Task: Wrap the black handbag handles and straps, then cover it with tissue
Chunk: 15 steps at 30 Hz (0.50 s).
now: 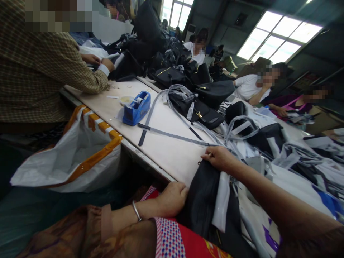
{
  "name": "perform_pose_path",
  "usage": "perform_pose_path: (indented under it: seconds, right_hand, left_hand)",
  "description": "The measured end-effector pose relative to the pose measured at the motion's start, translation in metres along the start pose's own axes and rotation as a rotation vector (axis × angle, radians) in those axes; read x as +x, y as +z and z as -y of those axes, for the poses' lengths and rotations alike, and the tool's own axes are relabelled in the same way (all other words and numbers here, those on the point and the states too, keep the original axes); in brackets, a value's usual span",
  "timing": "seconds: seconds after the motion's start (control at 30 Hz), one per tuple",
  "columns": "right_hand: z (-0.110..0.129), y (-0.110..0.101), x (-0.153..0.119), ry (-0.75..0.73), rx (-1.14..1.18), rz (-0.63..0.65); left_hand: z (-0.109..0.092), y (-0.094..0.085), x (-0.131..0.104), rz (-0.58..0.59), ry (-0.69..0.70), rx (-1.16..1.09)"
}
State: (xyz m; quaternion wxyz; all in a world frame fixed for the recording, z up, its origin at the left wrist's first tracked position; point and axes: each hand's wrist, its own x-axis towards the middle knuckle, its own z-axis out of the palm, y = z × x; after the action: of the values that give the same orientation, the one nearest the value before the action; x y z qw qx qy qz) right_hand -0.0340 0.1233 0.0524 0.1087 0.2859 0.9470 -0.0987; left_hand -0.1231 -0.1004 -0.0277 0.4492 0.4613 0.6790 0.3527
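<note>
A black bag (202,200) lies at the table's near edge, partly over my lap. A strip of white wrapping (221,202) runs along it, probably around a handle. My left hand (173,199), with a bangle at the wrist, is closed on the bag's near side; its fingertips are hidden. My right hand (219,157) pinches the bag's far top corner, near a small metal fitting. Just beyond that hand, a long strap (172,135) in clear wrapping stretches across the tabletop.
A blue tape dispenser (137,108) stands on the table (158,154). At the left edge hangs a white sack (67,161) with orange tape on its rim. Black bags (200,111) and wrapped straps pile up at the back and right. A co-worker's checked sleeve (67,64) is at left.
</note>
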Motion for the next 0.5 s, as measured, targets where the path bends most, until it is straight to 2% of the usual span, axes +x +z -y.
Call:
perform_pose_path:
  seconds: [0.07,0.17,0.23,0.3,0.37,0.5]
  right_hand:
    - [-0.012,-0.007,-0.001,-0.177,0.101,0.053]
    - [-0.022,-0.016,-0.004,-0.449,0.162,0.211]
    - [-0.022,-0.018,-0.003,-0.516,0.116,0.347]
    - [-0.017,-0.017,-0.001,-0.538,0.049,0.427]
    - [-0.008,-0.015,0.002,-0.551,-0.019,0.435]
    - [0.011,-0.012,0.006,-0.619,-0.132,0.331]
  left_hand:
    - [0.007,0.0,-0.001,-0.083,-0.083,-0.004]
    - [0.019,-0.001,-0.001,-0.118,-0.152,0.016]
    - [0.025,-0.001,0.001,-0.117,-0.153,0.046]
    - [0.029,-0.001,0.003,-0.11,-0.147,0.084]
    - [0.031,-0.002,0.004,-0.097,-0.137,0.131]
    - [0.03,-0.007,0.003,-0.061,-0.125,0.224]
